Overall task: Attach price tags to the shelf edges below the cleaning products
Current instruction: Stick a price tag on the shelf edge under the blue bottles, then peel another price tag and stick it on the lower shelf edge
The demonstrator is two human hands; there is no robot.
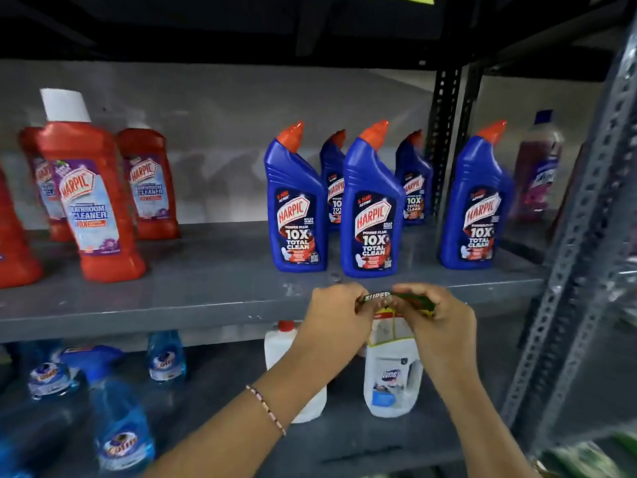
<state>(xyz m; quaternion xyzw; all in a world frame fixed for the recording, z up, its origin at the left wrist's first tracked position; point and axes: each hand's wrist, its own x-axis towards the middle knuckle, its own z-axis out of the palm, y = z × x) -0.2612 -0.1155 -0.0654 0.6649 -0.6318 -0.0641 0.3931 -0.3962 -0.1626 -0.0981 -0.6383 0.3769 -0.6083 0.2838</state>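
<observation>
Both the left hand (339, 313) and right hand (436, 313) pinch a green price tag (396, 299) reading "SUPER" against the shelf edge (172, 315), just below blue Harpic bottles (370, 215) labelled "10X TOTAL CLEAN".

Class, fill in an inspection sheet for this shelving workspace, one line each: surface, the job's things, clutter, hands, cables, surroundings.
Surface: grey metal shelf, its front edge bare left of the hands.
Job's things: green price tag reading "SUPER", held at the shelf edge below the blue Harpic bottles; a white part hangs below it.
Clutter: nothing seen.
Hands: left hand and right hand each pinch one end of the tag; beaded bracelet on the left wrist.
Cables: nothing seen.
Surroundings: red Harpic bathroom cleaner bottles to the left; blue spray bottles and white jugs on the lower shelf; perforated steel upright to the right.
</observation>
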